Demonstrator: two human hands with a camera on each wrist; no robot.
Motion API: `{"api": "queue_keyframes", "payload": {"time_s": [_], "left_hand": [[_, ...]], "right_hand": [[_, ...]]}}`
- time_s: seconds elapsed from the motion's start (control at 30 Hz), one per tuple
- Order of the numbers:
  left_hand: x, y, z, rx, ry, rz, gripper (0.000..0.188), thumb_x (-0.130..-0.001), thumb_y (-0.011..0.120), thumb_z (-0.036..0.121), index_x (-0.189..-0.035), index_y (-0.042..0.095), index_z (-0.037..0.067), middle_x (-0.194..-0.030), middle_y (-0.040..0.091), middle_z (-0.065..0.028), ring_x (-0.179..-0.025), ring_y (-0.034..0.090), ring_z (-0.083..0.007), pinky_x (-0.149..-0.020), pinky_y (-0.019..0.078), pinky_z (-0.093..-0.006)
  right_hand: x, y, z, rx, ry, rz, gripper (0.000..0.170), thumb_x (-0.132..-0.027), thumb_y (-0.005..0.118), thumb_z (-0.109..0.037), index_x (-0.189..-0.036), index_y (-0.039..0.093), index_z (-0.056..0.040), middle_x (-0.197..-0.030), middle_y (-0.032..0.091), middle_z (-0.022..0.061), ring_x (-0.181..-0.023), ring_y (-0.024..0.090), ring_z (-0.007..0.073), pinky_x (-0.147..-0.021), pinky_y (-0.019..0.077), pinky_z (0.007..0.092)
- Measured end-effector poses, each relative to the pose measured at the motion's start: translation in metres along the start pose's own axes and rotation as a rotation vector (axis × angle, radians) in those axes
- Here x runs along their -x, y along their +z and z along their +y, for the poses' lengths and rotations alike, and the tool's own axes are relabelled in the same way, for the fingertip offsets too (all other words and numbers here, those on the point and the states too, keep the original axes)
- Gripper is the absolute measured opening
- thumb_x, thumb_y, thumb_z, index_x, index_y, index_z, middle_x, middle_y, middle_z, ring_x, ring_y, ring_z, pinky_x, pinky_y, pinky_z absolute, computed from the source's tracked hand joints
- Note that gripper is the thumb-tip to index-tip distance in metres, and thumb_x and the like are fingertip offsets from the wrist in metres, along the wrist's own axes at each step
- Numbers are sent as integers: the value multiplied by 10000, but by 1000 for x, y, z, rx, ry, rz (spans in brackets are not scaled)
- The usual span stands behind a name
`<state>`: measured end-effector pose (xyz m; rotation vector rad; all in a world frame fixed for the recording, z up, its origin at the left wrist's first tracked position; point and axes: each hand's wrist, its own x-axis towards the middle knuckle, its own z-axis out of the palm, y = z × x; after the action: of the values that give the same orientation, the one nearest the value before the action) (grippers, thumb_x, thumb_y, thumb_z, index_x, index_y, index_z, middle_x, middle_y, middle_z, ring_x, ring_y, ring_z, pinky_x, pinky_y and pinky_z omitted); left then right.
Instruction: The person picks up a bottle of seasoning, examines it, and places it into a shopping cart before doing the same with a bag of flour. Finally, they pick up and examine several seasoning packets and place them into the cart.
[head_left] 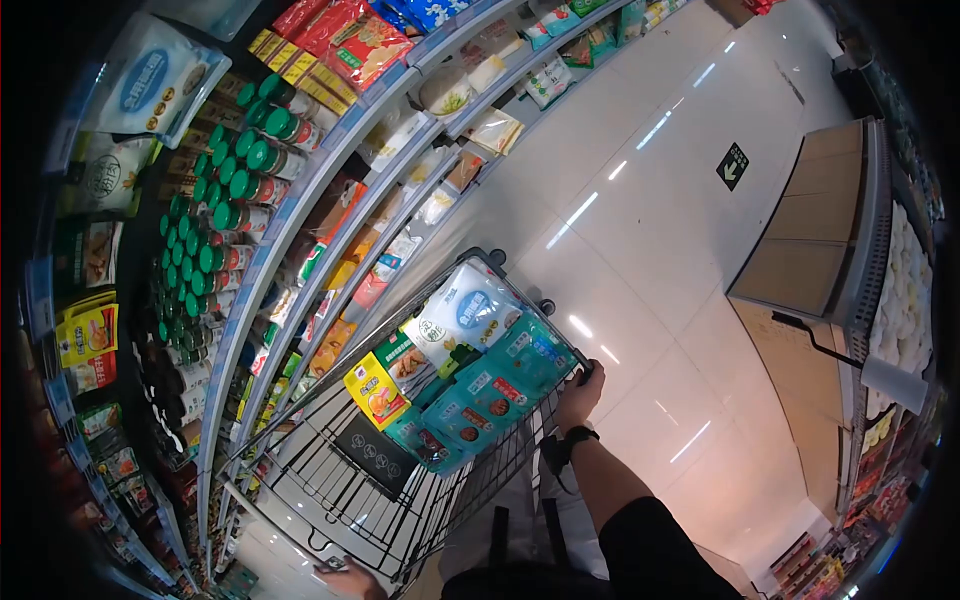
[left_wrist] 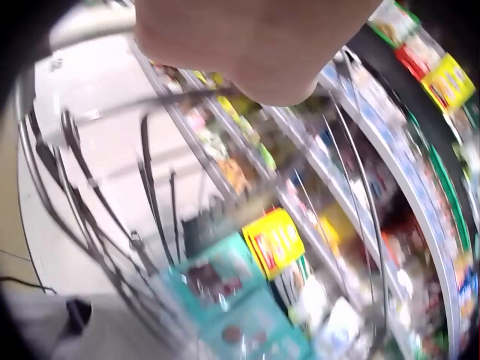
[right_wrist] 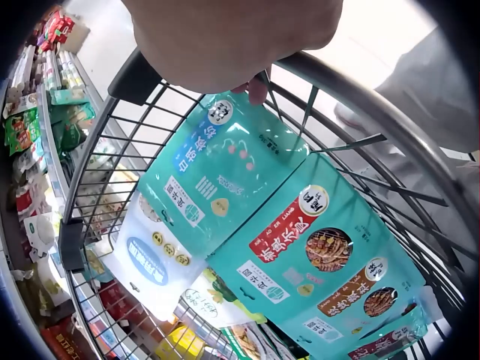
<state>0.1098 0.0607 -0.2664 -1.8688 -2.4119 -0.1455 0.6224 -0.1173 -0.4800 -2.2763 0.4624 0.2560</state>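
A wire shopping cart (head_left: 340, 475) holds several packaged goods. My right hand (head_left: 580, 398) grips its rim at one corner, and fingertips (right_wrist: 257, 91) show curled below the rim in the right wrist view. At the other end, my left hand (head_left: 350, 578) holds the cart's bar, its fingers largely hidden in the left wrist view. Teal seasoning pouches (head_left: 490, 398) lie along the side by the right hand. Beside them are a white bag with a blue oval label (head_left: 470, 305), a white-and-green bag (head_left: 437, 335), a dark green packet (head_left: 402, 362) and a yellow packet (head_left: 378, 390).
Store shelves (head_left: 330, 150) with green-lidded jars (head_left: 240, 185) and bagged goods run close along the cart's left side. Pale tiled floor (head_left: 640, 250) lies ahead and to the right. A display stand with brown panels (head_left: 800, 230) stands on the right.
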Motion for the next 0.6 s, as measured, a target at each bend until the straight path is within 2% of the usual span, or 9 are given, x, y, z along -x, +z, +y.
{"api": "queue_keyframes", "payload": {"time_s": [0.07,0.1,0.13,0.2,0.3,0.37,0.43,0.5,0.6], "left_hand": [[59,-14,140,392,70,-283,886,-769,737,5,-1503,244,-48,-1544,291,-276,-1420,328,-408,-1183,257,-501],[79,4,150,233,498,-349,908,-754,736,-20,-1510,233,-42,-1575,217,-264,-1443,280,-399,-1187,239,-520],[101,24,185,662,687,-433,885,-761,734,-17,-1497,245,-49,-1557,247,-268,-1436,287,-406,-1193,224,-514],[128,23,265,441,797,-733,746,-823,740,120,-1451,360,-17,-1513,320,-257,-1393,331,-421,-1148,288,-523],[156,67,362,624,737,-950,740,-845,771,240,-1429,397,-18,-1481,389,-245,-1378,371,-385,-1140,310,-473],[164,135,404,698,345,-1088,795,-849,795,273,-1439,366,-41,-1454,431,-243,-1336,436,-350,-1108,364,-445],[162,197,449,760,273,-865,821,-817,836,263,-1416,379,-64,-1419,478,-221,-1267,510,-311,-1038,440,-401],[152,235,491,1123,-232,-1007,825,-770,874,262,-1369,425,-85,-1363,540,-201,-1172,577,-289,-969,480,-377],[155,269,507,912,-319,-860,751,-725,906,263,-1268,516,-78,-1233,630,-167,-1075,622,-268,-920,494,-382]], "right_hand": [[-5,-4,-3,-1,-23,-13,353,-925,545,15,-1277,521,5,-1208,569,236,-1118,577,413,-942,475,444],[-6,-6,-3,-2,-19,-21,353,-925,545,15,-1277,521,5,-1208,569,236,-1118,577,413,-942,475,444],[-9,-6,-2,17,-43,-32,361,-916,547,16,-1276,517,13,-1210,565,243,-1128,565,428,-954,466,455],[-19,-4,-3,27,-75,-41,369,-908,550,17,-1275,512,22,-1212,560,250,-1139,553,442,-965,457,467],[-18,-5,5,54,-101,-11,387,-898,548,24,-1283,522,8,-1168,577,230,-1092,586,399,-953,471,432],[-17,-6,4,63,-102,-20,375,-900,550,19,-1274,520,20,-1167,569,236,-1093,576,406,-955,464,438],[-12,-9,2,75,-99,-28,365,-901,552,14,-1264,519,32,-1165,560,242,-1094,565,414,-957,457,443],[-15,-10,-3,68,-71,-78,345,-905,552,6,-1245,516,49,-1164,542,248,-1108,543,419,-968,438,453],[-11,-12,-7,54,-10,-106,364,-907,543,2,-1267,485,15,-1201,525,249,-1111,532,453,-967,430,478]]}}
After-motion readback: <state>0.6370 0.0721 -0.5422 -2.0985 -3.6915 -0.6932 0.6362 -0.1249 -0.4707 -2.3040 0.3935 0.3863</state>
